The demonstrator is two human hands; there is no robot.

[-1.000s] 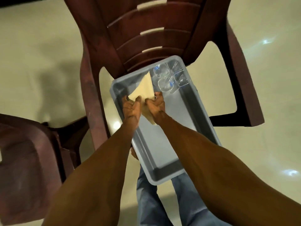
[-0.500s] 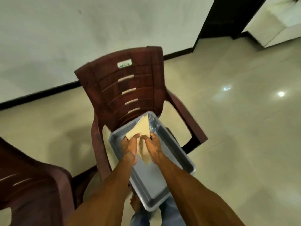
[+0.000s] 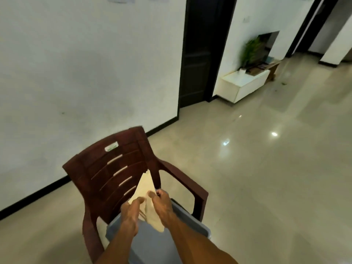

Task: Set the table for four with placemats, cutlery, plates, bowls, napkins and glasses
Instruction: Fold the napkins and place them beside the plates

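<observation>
Inspector A: Head view: left hand (image 3: 131,210) and right hand (image 3: 162,204) both pinch the napkins (image 3: 145,189), raised above the grey tray (image 3: 190,219) on the chair (image 3: 106,174).

Inspector B: Judged light, limp, liable to slide apart; grip near the folded edge.

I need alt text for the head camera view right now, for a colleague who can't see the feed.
Both hands, the left hand and the right hand, pinch a folded cream cloth napkin above a grey plastic tub resting on a dark brown plastic armchair. Behind are a white wall, a dark door and glossy beige floor tiles.
</observation>
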